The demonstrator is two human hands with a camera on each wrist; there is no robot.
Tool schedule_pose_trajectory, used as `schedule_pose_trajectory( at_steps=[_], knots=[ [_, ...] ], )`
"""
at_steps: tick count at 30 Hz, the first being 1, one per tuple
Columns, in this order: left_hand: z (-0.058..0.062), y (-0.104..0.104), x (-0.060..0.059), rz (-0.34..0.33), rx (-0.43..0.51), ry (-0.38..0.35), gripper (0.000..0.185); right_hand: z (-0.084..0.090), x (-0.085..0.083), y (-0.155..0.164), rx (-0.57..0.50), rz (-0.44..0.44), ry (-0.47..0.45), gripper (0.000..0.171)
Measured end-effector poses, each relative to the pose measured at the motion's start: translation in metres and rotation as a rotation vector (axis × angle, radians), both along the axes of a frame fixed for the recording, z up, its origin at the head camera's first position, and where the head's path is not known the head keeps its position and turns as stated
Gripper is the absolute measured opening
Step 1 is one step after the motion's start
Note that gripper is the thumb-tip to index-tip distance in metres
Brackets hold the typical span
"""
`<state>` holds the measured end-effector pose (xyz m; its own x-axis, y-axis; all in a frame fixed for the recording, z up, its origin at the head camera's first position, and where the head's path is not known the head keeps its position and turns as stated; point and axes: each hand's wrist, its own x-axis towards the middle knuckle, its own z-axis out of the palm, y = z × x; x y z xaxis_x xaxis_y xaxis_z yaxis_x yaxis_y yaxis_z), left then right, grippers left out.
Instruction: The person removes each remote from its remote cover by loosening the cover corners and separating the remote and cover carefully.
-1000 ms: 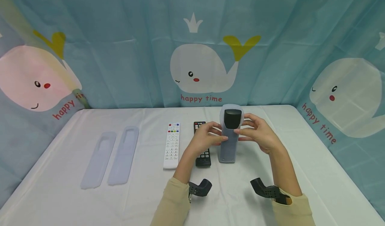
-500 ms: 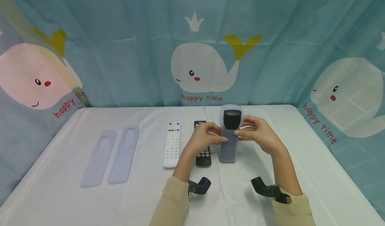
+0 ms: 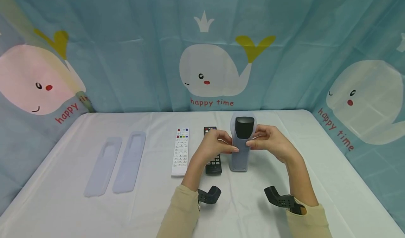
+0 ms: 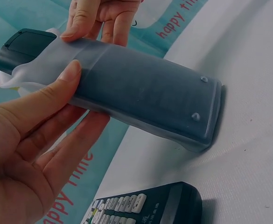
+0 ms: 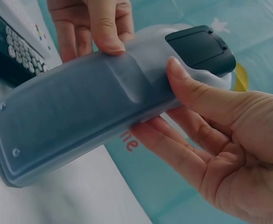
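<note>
A dark remote control (image 3: 244, 127) stands tilted on its lower end, inside a translucent silicone cover (image 3: 239, 161). Its dark upper back shows through the cover's opening, seen closely in the right wrist view, where the remote control (image 5: 199, 49) juts past the cover's rim. My left hand (image 3: 216, 143) pinches the left side of the cover, thumb on the near face and fingers behind. On the opposite side my right hand (image 3: 274, 143) grips it the same way, thumb near the opening. The remote's button side is turned away and hidden.
Left of the held remote lie a black remote control (image 3: 213, 166), partly hidden by my left hand, and a white remote control (image 3: 181, 153). Two more translucent covers (image 3: 103, 167) lie farther left on the white tablecloth (image 3: 152, 210). A blue whale-print curtain (image 3: 142, 72) hangs behind the table.
My right hand has moved slightly down along the cover, its fingers now lower on the side. The left hand has barely shifted. The remote and cover stay in the same place.
</note>
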<state>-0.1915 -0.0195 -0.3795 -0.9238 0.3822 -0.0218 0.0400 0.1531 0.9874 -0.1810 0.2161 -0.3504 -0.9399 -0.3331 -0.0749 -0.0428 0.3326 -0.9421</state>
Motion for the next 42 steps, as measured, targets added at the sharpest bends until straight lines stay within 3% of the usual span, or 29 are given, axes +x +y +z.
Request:
schedule_pose_trajectory(
  at_steps=[12,24,42],
  knots=[
    [-0.003,-0.002,-0.001,-0.018,-0.062,0.002,0.02,-0.003,0.001,0.002,-0.022,0.023,-0.043,0.042],
    [-0.01,-0.002,0.001,-0.01,-0.173,0.065,0.021,-0.008,0.002,0.003,0.021,0.02,-0.071,0.038],
    [-0.02,-0.001,0.002,-0.011,-0.144,0.068,0.021,-0.013,0.0,0.002,0.048,0.038,-0.088,0.043]
  ],
)
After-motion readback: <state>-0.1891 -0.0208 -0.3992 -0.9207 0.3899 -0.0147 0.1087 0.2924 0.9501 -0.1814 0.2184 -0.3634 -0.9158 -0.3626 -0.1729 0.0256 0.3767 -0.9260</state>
